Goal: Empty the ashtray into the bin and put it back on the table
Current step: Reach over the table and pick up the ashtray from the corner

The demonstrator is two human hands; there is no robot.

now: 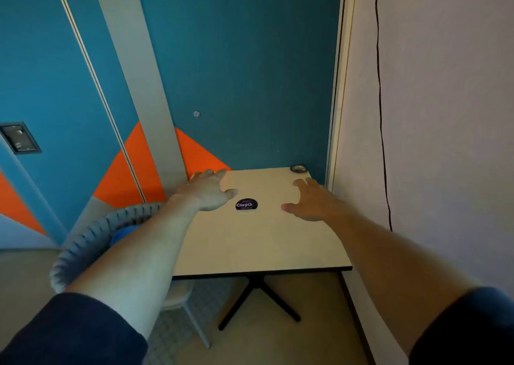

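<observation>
Dark sleeves nearest; left hand (pixel 207 190) and right hand (pixel 308 200) over table (pixel 250 245), both spread, empty; ashtray (pixel 298 168) at far right corner, just beyond right hand; risk: hasty grab tips it, spilling ash; bin unseen.

A pale square table (pixel 258 242) bears a corner ashtray (pixel 298 168) and a round sticker (pixel 246 204).

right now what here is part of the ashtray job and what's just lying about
Part of the job:
ashtray, far right corner
table
left hand, open
right hand, open

Just there:
round sticker on the tabletop
woven chair
black cable on the wall

No bin in view.
</observation>
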